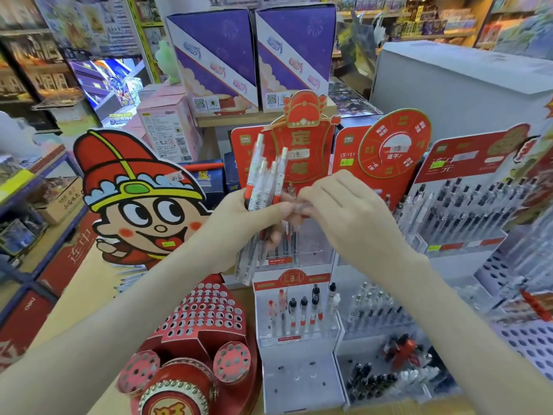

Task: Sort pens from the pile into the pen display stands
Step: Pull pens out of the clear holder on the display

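Observation:
My left hand (239,217) grips a bunch of several clear pens with red grips (264,178), held upright at the middle of the view. My right hand (338,211) meets it from the right and pinches one clear pen (302,208) from the bunch at its fingertips. Below the hands stands a clear tiered pen stand (299,336) with several pens upright in its back rows. To its left sits a red stand with many round holes (206,313). Another stand full of black-and-clear pens (466,217) is on the right.
A cartoon-boy cardboard cutout (137,199) rises at the left. Red header cards (302,145) stand behind the hands. A tray with loose black and white pens (389,375) lies at the lower right. Purple boxes (254,55) and shop shelves fill the back.

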